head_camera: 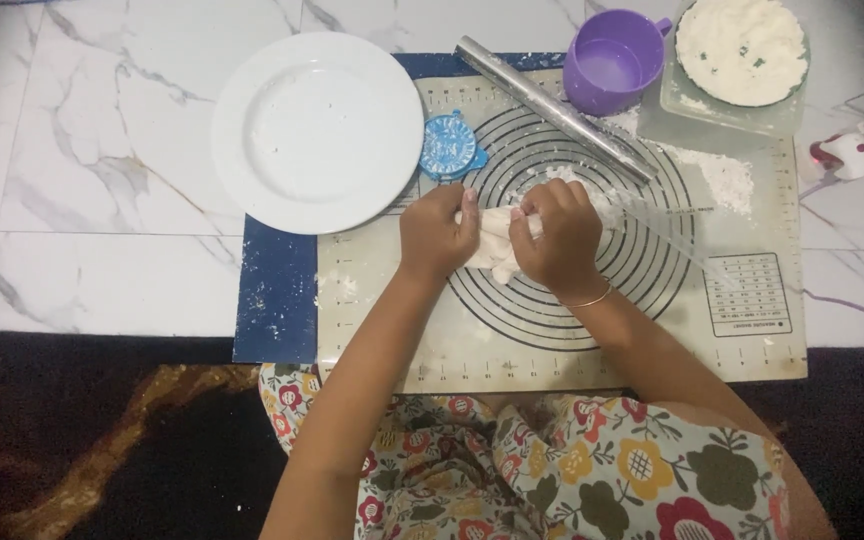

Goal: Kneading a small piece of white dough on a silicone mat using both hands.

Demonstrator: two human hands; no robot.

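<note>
— any packages, signs or screens here?

— none that show. the nearest to a label is a printed panel, a small pale rectangle with dark lines of print, at the right end of the baking mat.

— any more print on the mat?

— dark concentric rings in its middle and ruler marks along its edges, on a cream ground with a blue border.
</note>
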